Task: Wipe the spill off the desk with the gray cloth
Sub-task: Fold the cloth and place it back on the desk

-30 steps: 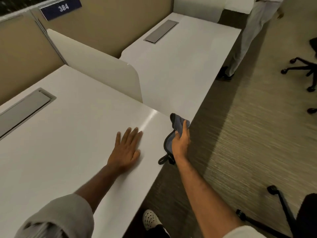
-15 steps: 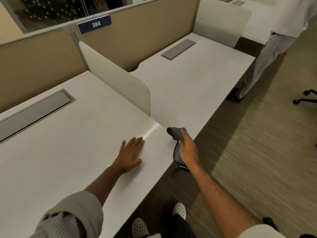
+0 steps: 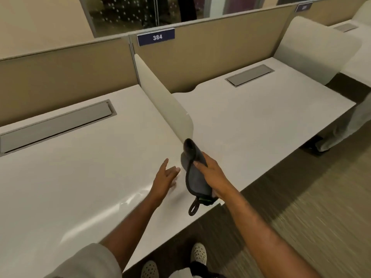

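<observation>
My right hand grips the gray cloth, a dark-edged cloth with a black loop hanging from its lower end, held above the front right corner of the white desk. My left hand is just left of the cloth, fingers spread, lifted slightly off the desk and holding nothing. A faint wet smear, the spill, glints on the desk just left of my left wrist.
A white divider panel separates this desk from the neighbouring desk. Gray cable trays sit at the back. Beige partition with sign 384 behind. Another person's leg stands at far right. My shoes are below the edge.
My left hand has lifted off the desk and turned toward the cloth. My right hand has brought the cloth over the desk corner. My view has swung right and upward.
</observation>
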Available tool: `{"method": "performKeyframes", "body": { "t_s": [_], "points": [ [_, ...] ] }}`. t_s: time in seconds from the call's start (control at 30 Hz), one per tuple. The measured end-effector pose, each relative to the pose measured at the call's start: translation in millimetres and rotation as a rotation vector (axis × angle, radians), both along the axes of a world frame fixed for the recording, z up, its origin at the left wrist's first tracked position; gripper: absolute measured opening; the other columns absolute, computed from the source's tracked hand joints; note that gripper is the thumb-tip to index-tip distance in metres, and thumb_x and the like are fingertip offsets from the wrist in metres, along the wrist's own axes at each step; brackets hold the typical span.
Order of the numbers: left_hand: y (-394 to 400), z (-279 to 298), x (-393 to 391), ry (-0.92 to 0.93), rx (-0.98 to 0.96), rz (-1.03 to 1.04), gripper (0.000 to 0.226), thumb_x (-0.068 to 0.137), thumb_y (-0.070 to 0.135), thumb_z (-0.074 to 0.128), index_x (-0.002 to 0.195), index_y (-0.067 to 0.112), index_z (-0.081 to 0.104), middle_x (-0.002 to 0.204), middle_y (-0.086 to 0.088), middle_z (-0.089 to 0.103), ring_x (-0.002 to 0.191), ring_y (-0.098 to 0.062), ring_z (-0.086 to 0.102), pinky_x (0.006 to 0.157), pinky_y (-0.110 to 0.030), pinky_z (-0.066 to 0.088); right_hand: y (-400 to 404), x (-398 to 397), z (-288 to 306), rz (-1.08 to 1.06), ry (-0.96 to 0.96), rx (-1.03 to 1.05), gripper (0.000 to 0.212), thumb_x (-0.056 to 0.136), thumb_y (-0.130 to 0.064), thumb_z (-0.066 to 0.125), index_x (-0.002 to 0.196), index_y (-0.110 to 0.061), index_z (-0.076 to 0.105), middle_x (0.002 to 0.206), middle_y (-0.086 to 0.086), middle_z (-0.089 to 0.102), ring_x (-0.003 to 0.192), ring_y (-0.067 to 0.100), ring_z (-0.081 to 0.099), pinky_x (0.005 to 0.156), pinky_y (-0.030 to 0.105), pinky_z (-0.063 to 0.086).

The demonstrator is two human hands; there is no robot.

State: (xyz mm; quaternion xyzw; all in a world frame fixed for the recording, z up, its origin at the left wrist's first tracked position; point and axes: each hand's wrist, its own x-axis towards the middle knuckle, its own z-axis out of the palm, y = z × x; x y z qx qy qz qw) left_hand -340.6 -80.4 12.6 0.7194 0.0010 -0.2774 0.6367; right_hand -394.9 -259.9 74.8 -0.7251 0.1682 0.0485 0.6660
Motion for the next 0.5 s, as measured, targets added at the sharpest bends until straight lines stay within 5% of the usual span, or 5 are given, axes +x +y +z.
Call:
{"method": "performKeyframes", "body": {
  "t_s": [0.1,0.23,0.4,0.5],
  "points": [
    [9.3,7.5,3.6,0.131,-0.214,0.074,0.082,0.084,0.072,0.058,0.154,0.033,0.036,0.154,0.001,0.05,0.138,-0.027,0.052,0.1,-0.04,0.052,-0.9,16.6,13.4,0.053,-0.022,0.45,0.04,0.094,-0.038,0.068,0.131,-0.022,0.063,0.128,0.006,0.071,0.118,0.024,0.068,0.09,0.033,0.058],
    [31.3,18.3,4.9,0.206,-0.477,0.159,0.067,0.09,0.062,0.059,0.142,0.02,0.053,0.14,-0.005,0.064,0.13,-0.026,0.061,0.108,-0.046,0.048,11.8,31.4,11.5,0.096,0.094,0.92,0.046,0.082,-0.032,0.083,0.12,-0.007,0.073,0.12,0.017,0.073,0.111,0.032,0.07,0.091,0.042,0.058],
    [60.2,30.5,6.4,0.118,-0.337,0.315,0.05,0.089,0.044,0.071,0.129,0.016,0.064,0.126,-0.005,0.072,0.118,-0.027,0.068,0.099,-0.043,0.055,29.0,45.2,-14.3,0.076,0.138,1.056,0.049,0.092,-0.045,0.071,0.124,-0.008,0.072,0.119,0.016,0.073,0.112,0.035,0.069,0.095,0.047,0.055],
    [78.7,33.0,8.5,0.081,-0.186,0.383,0.041,0.089,0.042,0.073,0.12,0.015,0.069,0.112,-0.004,0.077,0.107,-0.028,0.073,0.093,-0.043,0.059,35.3,52.2,-22.3,0.101,0.206,0.885,0.067,0.086,-0.071,0.061,0.125,-0.018,0.074,0.126,0.013,0.071,0.114,0.032,0.07,0.089,0.044,0.058]
  ]
}}
